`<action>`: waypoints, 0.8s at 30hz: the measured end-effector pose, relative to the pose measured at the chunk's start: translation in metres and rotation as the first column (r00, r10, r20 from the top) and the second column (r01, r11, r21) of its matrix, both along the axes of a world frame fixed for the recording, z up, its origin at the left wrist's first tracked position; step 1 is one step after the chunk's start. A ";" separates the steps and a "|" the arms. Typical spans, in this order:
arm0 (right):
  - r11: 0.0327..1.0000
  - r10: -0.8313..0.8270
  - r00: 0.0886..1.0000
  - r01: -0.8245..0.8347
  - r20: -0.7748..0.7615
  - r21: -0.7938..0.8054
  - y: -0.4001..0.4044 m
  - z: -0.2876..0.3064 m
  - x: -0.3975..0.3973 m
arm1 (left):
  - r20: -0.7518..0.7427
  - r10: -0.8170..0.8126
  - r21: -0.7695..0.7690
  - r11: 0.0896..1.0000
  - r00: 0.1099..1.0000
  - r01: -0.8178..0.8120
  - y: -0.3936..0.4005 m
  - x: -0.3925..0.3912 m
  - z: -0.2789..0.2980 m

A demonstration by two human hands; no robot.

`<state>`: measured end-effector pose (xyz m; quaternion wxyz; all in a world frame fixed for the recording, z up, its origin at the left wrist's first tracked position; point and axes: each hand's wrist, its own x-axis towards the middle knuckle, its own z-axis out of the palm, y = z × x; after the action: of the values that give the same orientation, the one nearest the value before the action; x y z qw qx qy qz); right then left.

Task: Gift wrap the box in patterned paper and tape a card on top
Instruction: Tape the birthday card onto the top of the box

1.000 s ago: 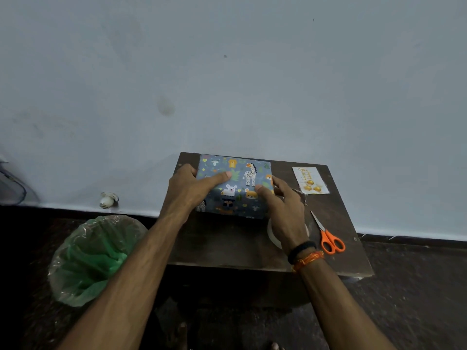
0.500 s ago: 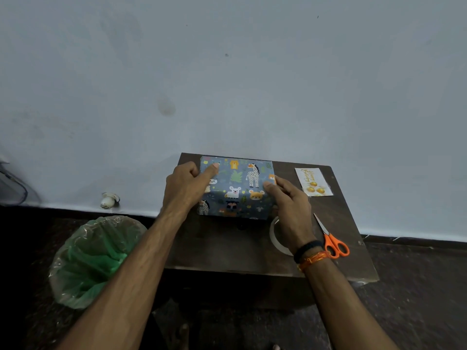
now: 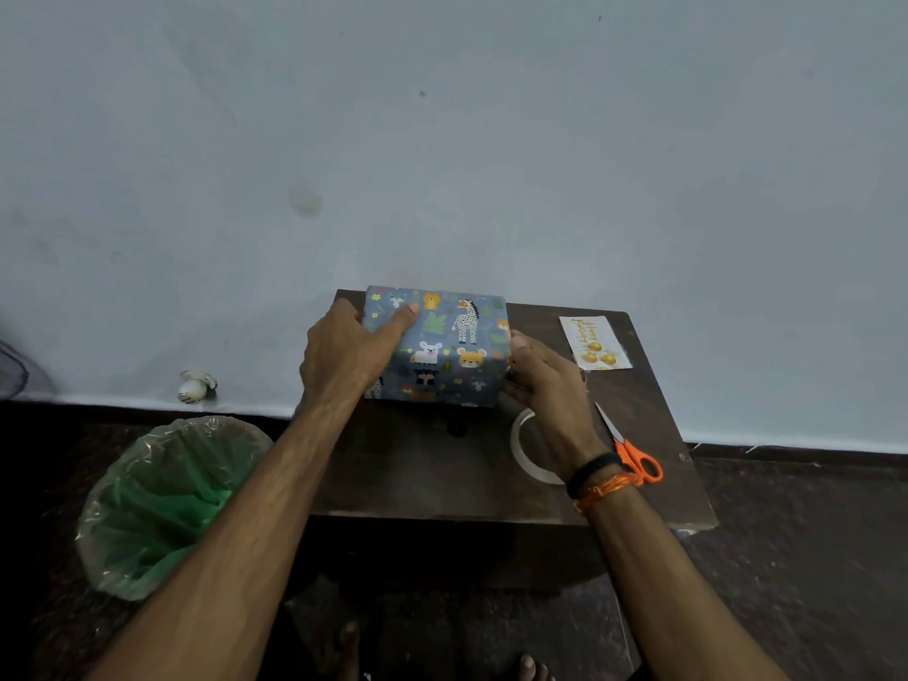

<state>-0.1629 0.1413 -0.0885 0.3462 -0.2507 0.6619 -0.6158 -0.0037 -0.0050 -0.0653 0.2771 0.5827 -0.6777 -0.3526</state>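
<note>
Blue-papered box (image 3: 442,346) gripped by left hand (image 3: 346,353); right hand (image 3: 545,380).

A pale blue wall (image 3: 491,140), marked with faint stains, meets a dark floor (image 3: 810,557). A dark wooden table (image 3: 417,474) stands against the wall. A bin (image 3: 162,503) with a green liner stands left of the table.
</note>
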 end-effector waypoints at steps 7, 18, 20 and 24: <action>0.958 -0.182 0.910 0.249 -0.373 0.140 0.015 0.002 -0.031 | 0.079 -0.010 -0.123 0.992 0.997 0.020 0.011 -0.004 0.002; 0.776 -0.181 0.680 0.543 -0.711 0.322 0.025 -0.007 -0.100 | 0.042 0.048 -0.025 0.999 0.998 -0.047 0.005 -0.002 0.007; 0.771 -0.146 0.697 0.525 -0.702 0.361 0.019 -0.012 -0.107 | 0.020 0.053 -0.033 0.998 0.998 -0.052 0.002 -0.001 0.008; 0.705 -0.037 0.700 0.524 -0.713 0.478 0.009 -0.017 -0.114 | -0.028 0.063 -0.024 0.998 0.998 -0.064 -0.005 0.000 0.006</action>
<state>-0.2768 0.1507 -0.1058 0.0494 -0.2011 0.9418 -0.2648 -0.0041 -0.0104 -0.0590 0.3048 0.5956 -0.6593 -0.3430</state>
